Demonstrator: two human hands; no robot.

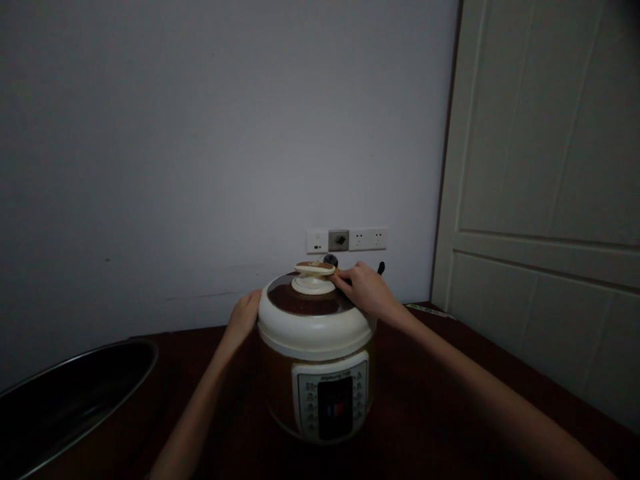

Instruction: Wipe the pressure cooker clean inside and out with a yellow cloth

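An electric pressure cooker (pixel 315 337) stands upright in front of me, white-rimmed with a brown body and a control panel (pixel 334 403) facing me. Its lid is on, topped by a cream and brown lid handle (pixel 315 269). My left hand (pixel 245 315) is pressed against the left side of the lid rim, its fingertips hidden behind the cooker. Reaching over the lid from the right, my right hand (pixel 364 288) has its fingers closed at the right end of the lid handle. A round black valve (pixel 331 261) shows just behind the handle, close to those fingers.
A large dark pan (pixel 145 353) with a thin metal rim sits at the lower left of the dark red tabletop (pixel 420 380). Behind the cooker are wall sockets (pixel 367 238) on a pale wall. A white panelled door (pixel 540 200) stands at the right.
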